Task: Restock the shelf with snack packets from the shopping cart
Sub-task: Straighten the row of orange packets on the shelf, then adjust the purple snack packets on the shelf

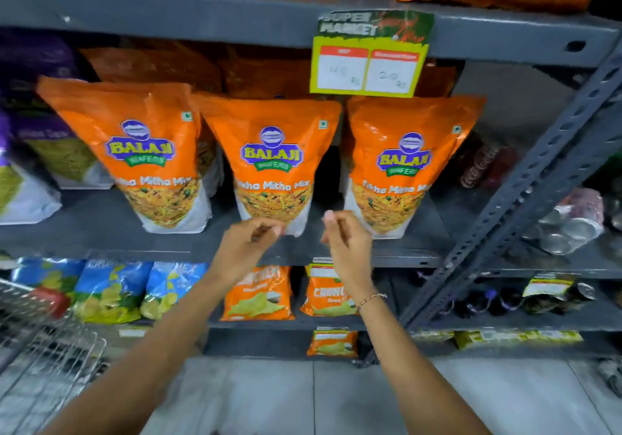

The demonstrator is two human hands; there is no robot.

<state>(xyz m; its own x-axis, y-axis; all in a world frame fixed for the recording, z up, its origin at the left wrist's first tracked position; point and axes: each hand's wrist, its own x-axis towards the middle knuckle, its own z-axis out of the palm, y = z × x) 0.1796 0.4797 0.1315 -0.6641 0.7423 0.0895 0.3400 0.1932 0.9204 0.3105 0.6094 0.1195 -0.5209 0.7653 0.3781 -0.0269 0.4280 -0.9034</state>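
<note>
Three orange Balaji snack packets stand upright in a row on the grey middle shelf (101,242): the left packet (148,152), the middle packet (272,162) and the right packet (404,165). My left hand (249,242) hovers just below the middle packet's bottom edge, its fingers loosely curled and its fingertips at the packet's lower right corner. My right hand (346,242) is raised in the gap between the middle and right packets, fingers loosely curled, holding nothing. The wire shopping cart (50,350) sits at the lower left; I cannot see what is in it.
A yellow price tag (367,67) hangs from the upper shelf. Purple packets (30,152) stand at the left, drink cans (568,226) at the right. A slanted metal brace (525,199) crosses the right side. Blue and orange chip bags (259,295) fill the lower shelf.
</note>
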